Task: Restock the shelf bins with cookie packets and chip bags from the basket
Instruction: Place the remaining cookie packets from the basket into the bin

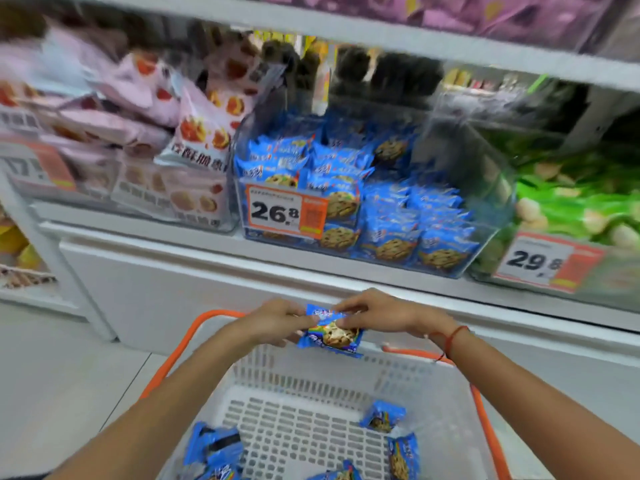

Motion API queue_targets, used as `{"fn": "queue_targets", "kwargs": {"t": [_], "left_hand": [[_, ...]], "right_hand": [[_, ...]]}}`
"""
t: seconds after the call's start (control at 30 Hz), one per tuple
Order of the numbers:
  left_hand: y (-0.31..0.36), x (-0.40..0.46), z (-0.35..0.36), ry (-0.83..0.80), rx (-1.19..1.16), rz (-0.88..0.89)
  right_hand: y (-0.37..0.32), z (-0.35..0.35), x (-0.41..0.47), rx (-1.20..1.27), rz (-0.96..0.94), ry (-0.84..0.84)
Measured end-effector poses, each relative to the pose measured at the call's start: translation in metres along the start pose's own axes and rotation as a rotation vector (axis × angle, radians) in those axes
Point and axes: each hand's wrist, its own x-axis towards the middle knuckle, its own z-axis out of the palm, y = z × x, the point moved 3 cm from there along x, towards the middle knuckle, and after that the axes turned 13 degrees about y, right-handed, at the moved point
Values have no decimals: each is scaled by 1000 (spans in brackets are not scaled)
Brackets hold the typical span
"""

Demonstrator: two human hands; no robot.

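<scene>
A blue cookie packet (332, 336) hangs over the far rim of the white basket (304, 372). My left hand (277, 318) and my right hand (377, 311) both pinch its top edge. Several more blue cookie packets (214, 448) lie on the basket floor, some at the right (401, 452). Straight ahead on the shelf stands a clear bin (498, 188) partly filled with the same blue cookie packets (391, 216), with a 26.8 price tag (277, 213) on its front.
Left of the blue bin is a bin of pink snack bags (145, 133); right of it a bin of green bags (571, 202) tagged 29.8. The basket has orange handles (180, 348). A white shelf ledge (346, 275) runs below the bins; another shelf (381, 32) is overhead.
</scene>
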Motion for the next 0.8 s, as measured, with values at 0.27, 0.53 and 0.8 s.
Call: {"fn": "queue_targets", "kwargs": {"t": [0.27,0.53,0.8], "left_hand": [[103,-37,-58,122,94,427],[168,-53,-89,743,180,842],[152,6,-94,834,616,910]], "right_hand": [[-74,-85,-56,-95,-205,274],[-95,-159,-68,128,-248,668],[-74,-222,0,-37,4,932]]}}
